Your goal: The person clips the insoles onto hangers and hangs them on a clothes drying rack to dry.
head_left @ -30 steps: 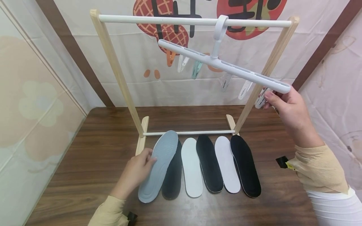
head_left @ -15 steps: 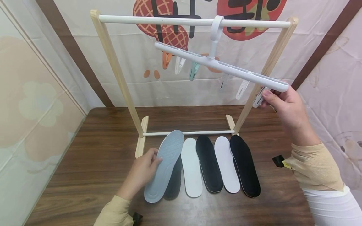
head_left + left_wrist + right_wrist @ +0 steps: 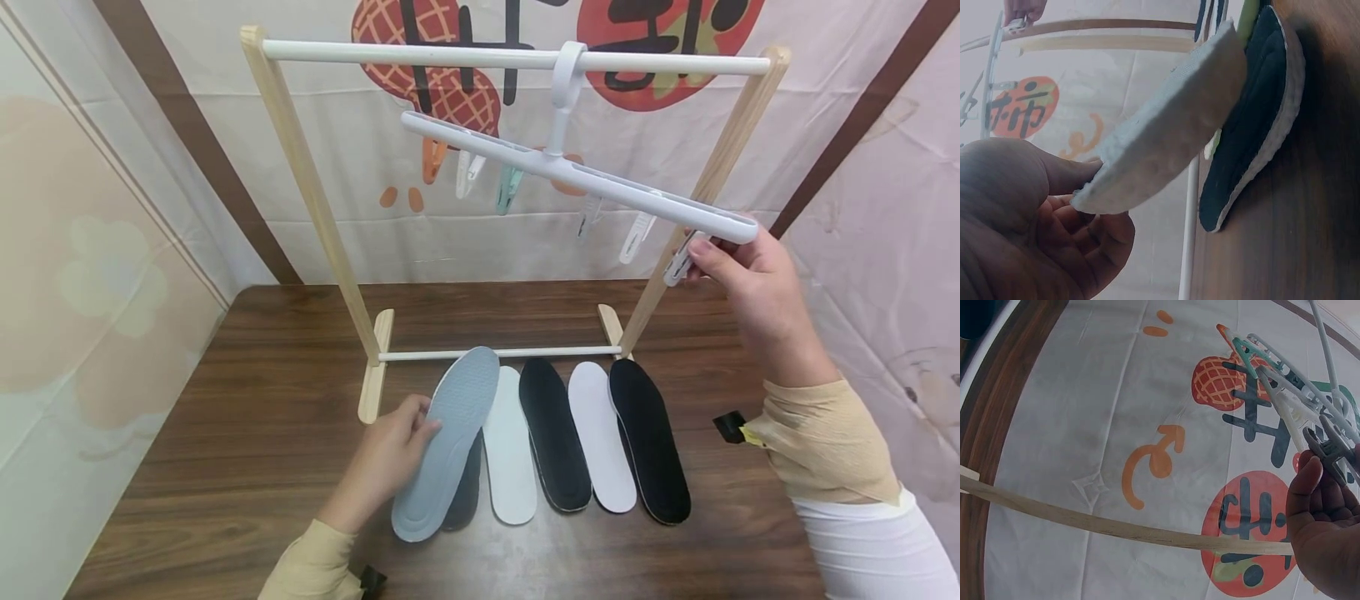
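My left hand [image 3: 390,454] pinches the edge of a light grey insole [image 3: 453,433] between thumb and fingers. In the left wrist view that insole [image 3: 1166,131] is tilted and raised off the table, in front of a dark insole [image 3: 1254,112]. The head view shows it partly covering the dark grey insole [image 3: 465,492]. Up at the right, my right hand [image 3: 761,292] grips the end clothespin [image 3: 679,260] of a pale grey clip hanger [image 3: 600,182]. The hanger hooks over the rack's white rail and tips down toward that hand. In the right wrist view the clothespin [image 3: 1329,450] sits between thumb and fingers.
White insoles [image 3: 510,450] and black insoles [image 3: 555,433] lie side by side in front of the wooden rack [image 3: 315,200]. Several other clothespins hang from the hanger, among them an orange clothespin [image 3: 432,161] and a teal clothespin [image 3: 508,190]. A printed cloth hangs behind.
My left hand has carried the grey insole to the right, over more of the dark one. The hanger and my right hand have shifted slightly left along the rail.
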Tool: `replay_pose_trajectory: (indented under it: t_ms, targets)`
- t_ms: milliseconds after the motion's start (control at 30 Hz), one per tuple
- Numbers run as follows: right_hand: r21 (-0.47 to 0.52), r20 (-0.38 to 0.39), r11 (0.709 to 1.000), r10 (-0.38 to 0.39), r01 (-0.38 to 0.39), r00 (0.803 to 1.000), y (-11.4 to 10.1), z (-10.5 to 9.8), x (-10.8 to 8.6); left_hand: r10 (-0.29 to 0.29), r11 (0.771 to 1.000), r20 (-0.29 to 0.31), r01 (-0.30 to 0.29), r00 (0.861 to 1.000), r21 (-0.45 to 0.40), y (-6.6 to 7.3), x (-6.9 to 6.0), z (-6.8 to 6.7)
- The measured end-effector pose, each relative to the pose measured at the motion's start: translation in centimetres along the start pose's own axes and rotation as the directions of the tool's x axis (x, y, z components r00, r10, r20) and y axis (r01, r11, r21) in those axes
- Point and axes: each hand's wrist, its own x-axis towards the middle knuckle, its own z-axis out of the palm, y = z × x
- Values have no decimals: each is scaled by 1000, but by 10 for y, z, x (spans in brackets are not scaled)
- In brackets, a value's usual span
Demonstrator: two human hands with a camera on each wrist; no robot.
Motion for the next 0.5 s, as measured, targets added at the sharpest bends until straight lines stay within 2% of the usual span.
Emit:
replay_pose_trajectory:
  t_ms: [333, 500]
  targets:
    - [-14, -32, 1000, -13, 13, 999, -3, 9, -5, 26, 999, 27, -25, 999, -24, 7, 1, -2]
    - [-9, -38, 1000, -13, 13, 999, -4, 12, -8, 67, 997, 25, -66, 997, -38, 9, 1, -3]
